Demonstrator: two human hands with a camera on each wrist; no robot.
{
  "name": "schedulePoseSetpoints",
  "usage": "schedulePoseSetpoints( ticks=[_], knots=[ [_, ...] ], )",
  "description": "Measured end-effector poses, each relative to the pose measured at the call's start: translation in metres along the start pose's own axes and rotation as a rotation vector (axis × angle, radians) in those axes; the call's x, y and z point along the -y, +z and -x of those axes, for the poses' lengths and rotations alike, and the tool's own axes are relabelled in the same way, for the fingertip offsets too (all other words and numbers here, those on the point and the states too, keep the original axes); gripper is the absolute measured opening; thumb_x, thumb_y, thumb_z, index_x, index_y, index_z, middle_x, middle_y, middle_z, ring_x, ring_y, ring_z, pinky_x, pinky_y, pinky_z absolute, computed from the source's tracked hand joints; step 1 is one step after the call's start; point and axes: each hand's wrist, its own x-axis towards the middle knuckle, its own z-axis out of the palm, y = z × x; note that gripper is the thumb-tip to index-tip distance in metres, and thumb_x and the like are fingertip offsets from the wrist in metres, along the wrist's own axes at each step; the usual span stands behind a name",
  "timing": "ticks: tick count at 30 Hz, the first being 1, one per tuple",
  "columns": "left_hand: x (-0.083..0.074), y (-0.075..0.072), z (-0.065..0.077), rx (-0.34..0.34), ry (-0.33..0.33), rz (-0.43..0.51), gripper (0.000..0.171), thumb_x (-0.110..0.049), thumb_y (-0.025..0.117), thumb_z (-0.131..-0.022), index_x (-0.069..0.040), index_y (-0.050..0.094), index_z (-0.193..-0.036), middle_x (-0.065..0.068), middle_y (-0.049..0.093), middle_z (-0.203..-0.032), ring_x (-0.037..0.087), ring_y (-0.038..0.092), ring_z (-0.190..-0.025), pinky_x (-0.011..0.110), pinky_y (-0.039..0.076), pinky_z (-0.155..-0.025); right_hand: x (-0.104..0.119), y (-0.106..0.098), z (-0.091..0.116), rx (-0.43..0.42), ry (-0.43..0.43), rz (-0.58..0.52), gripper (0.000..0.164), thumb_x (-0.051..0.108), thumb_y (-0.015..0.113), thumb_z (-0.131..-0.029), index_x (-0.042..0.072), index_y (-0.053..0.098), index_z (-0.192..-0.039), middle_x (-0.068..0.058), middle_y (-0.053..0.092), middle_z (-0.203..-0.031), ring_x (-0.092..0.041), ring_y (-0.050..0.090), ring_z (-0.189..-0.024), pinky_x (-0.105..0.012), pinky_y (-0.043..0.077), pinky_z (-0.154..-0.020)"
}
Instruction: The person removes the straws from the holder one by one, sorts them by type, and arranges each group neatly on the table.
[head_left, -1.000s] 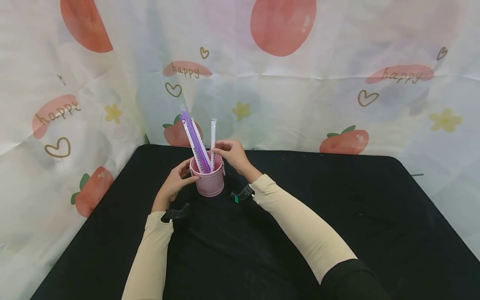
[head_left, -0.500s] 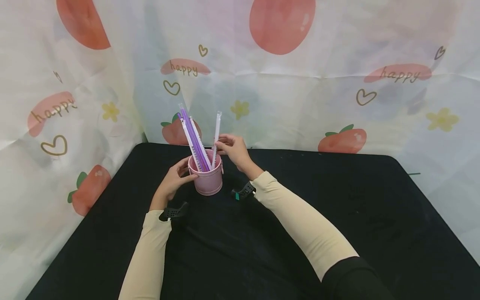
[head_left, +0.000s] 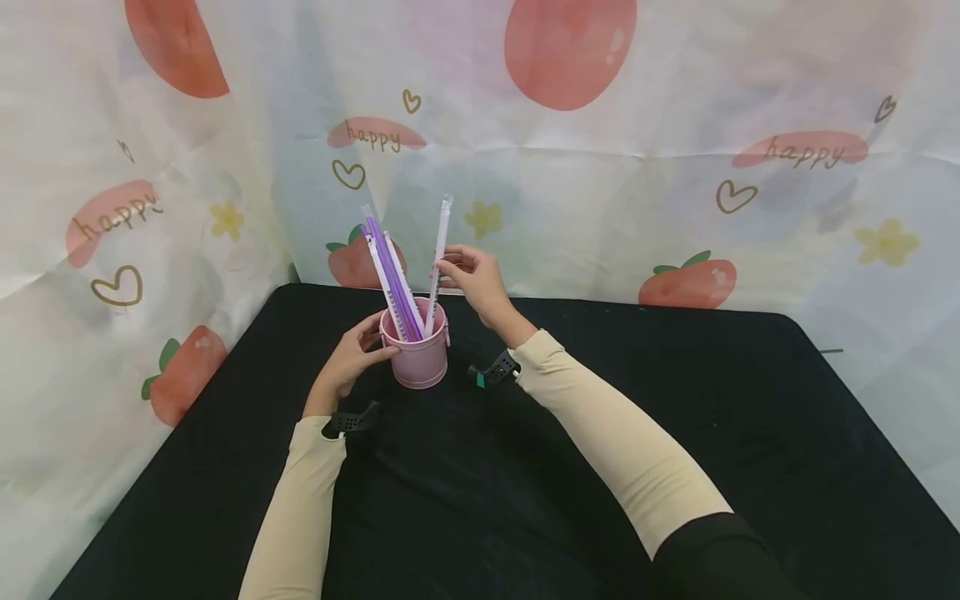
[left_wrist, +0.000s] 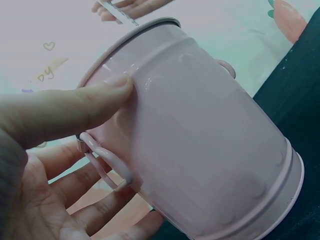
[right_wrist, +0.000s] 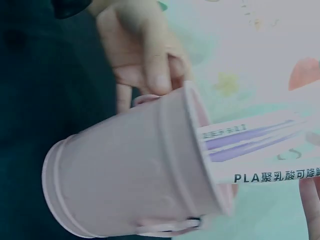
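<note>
So, black-draped table fills the lower part of the head view, near edge cut off by the frame. Nearest on it: left cream sleeve and right cream sleeve, the latter running up into a black upper sleeve. Black wrist straps at both cuffs.

Left hand: grasping the pink bucket from its left side. Thumb presses the wall just under the rim; fingers go behind, next to a looped side handle. Bucket stands upright close to the table's far edge, nearer the far-left corner than the far-right one.

Inside it: bundle of wrapped straws, purple and white, tops leaning left, well above the rim. Wrapper print reads "PLA" plus Chinese characters, cut off by the frame. Count: can't tell, they overlap.

Right hand: pinching a single white-wrapped straw above the bucket's right side. Straw near upright, top tipped slightly right, lower end inside the bucket mouth, upper part apart from the bundle.

Farthest: pastel backdrop beyond the table's far edge, printed with red fruit, yellow flowers and pink "happy" patches.
</note>
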Motion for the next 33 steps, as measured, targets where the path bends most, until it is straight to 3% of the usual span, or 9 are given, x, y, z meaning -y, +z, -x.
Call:
schedulePoseSetpoints(
  ticks=[9, 14, 18, 21, 33],
  knots=[
    [-0.002, 0.002, -0.001, 0.01, 0.004, 0.005, 0.066, -0.002, 0.06, -0.088, -0.001, 0.028, -0.146, 0.022, 0.03, -0.15, 0.039, 0.027, -0.139, 0.055, 0.023, -0.114, 0.03, -0.011, -0.004, 0.004, -0.074, -0.002, 0.028, 0.003, 0.059, -0.09, -0.009, 0.059, -0.115, -0.02, 0.066, -0.1, -0.005, 0.066, -0.079, -0.035, 0.058, -0.079],
    [-0.001, 0.002, -0.002, 0.013, 0.003, -0.001, 0.065, -0.004, 0.06, -0.089, -0.003, 0.029, -0.146, 0.02, 0.031, -0.15, 0.039, 0.027, -0.14, 0.055, 0.025, -0.113, 0.047, -0.016, -0.004, -0.008, -0.12, 0.011, 0.028, 0.004, 0.06, -0.09, -0.008, 0.06, -0.115, -0.024, 0.065, -0.103, -0.005, 0.067, -0.079, -0.032, 0.058, -0.077],
    [-0.001, 0.003, -0.003, 0.018, 0.007, -0.006, 0.065, -0.004, 0.06, -0.089, -0.003, 0.028, -0.146, 0.021, 0.031, -0.15, 0.039, 0.028, -0.139, 0.055, 0.025, -0.113, 0.056, -0.022, -0.003, -0.019, -0.139, -0.018, 0.029, 0.003, 0.06, -0.09, -0.009, 0.06, -0.116, -0.014, 0.068, -0.096, -0.005, 0.068, -0.078, -0.031, 0.058, -0.076],
    [-0.001, 0.004, -0.003, 0.018, 0.0, -0.008, 0.066, -0.004, 0.06, -0.089, -0.003, 0.028, -0.146, 0.021, 0.031, -0.15, 0.039, 0.027, -0.139, 0.054, 0.024, -0.114, 0.06, -0.029, 0.0, -0.021, -0.143, -0.043, 0.028, 0.002, 0.06, -0.089, -0.009, 0.06, -0.115, -0.003, 0.068, -0.091, -0.008, 0.069, -0.078, -0.032, 0.058, -0.076],
    [-0.002, 0.003, 0.001, -0.001, -0.016, -0.009, 0.067, -0.005, 0.061, -0.089, -0.004, 0.028, -0.147, 0.02, 0.031, -0.15, 0.039, 0.027, -0.139, 0.055, 0.024, -0.114, 0.068, -0.062, 0.022, -0.004, -0.105, -0.005, 0.026, 0.001, 0.062, -0.087, -0.005, 0.062, -0.113, 0.002, 0.069, -0.091, -0.009, 0.069, -0.078, -0.029, 0.058, -0.074]
  ],
)
